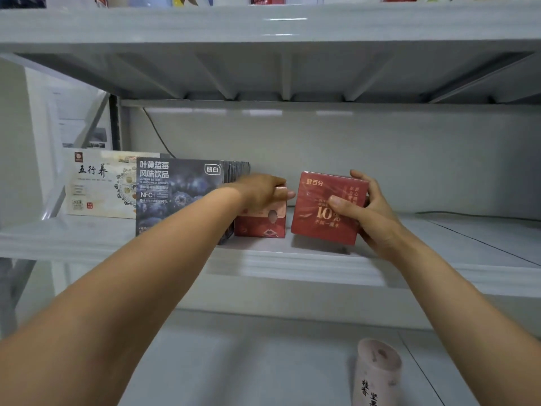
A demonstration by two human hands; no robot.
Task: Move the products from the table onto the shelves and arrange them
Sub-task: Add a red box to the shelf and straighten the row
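Fingers and thumb of the right hand are curling round the shiny red square carton at the front of the white metal shelf. Just left, the left hand is gripping the top of the smaller red cardboard box, which is standing against the dark blue drink boxes.

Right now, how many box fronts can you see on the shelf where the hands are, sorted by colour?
Red boxes: 2
Dark blue box: 1 front showing; more stand in a row behind it, too hidden to count
Cream box: 1
Total: 4 fronts
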